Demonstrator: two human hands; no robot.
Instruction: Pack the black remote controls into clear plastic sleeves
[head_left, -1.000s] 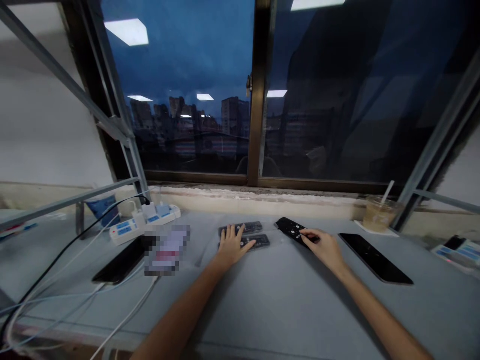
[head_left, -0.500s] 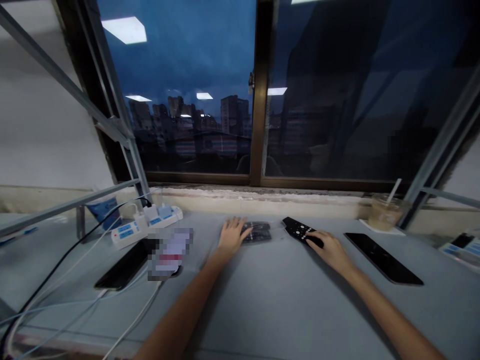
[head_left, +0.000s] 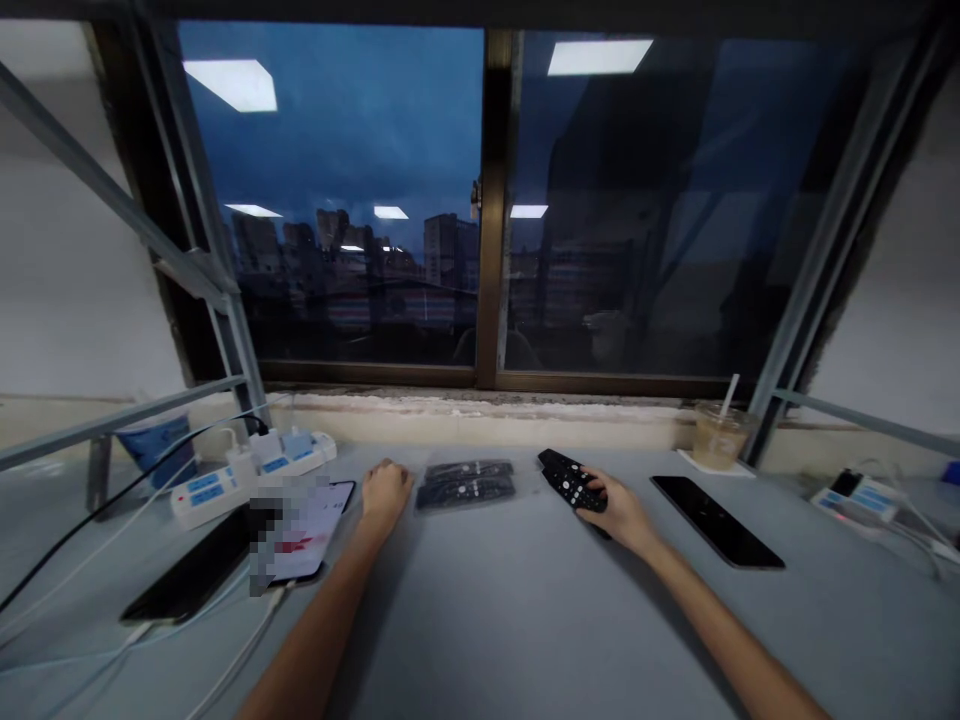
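Observation:
My right hand [head_left: 621, 510] is closed around the near end of a black remote control [head_left: 564, 482], whose buttons face up. The remote lies slanted, its far end pointing toward the window. Two more black remotes [head_left: 465, 488] lie side by side in a clear plastic bag in the middle of the desk. Just left of that bag, my left hand [head_left: 385, 492] rests on the desk with its fingers curled under and nothing visible in them. Whether it touches the bag's edge is unclear.
At the left lie a lit phone [head_left: 319, 530], a dark phone [head_left: 187, 575] and a power strip [head_left: 195, 500] with plugs and loose cables. On the right are a black tablet-like slab [head_left: 716, 520], an iced drink cup [head_left: 718, 440] and another power strip [head_left: 855, 500]. Metal posts flank the window.
My left hand has come off the bagged remotes, moved left and curled its fingers. My right hand still holds its remote, now turned slightly. The camera view has shifted.

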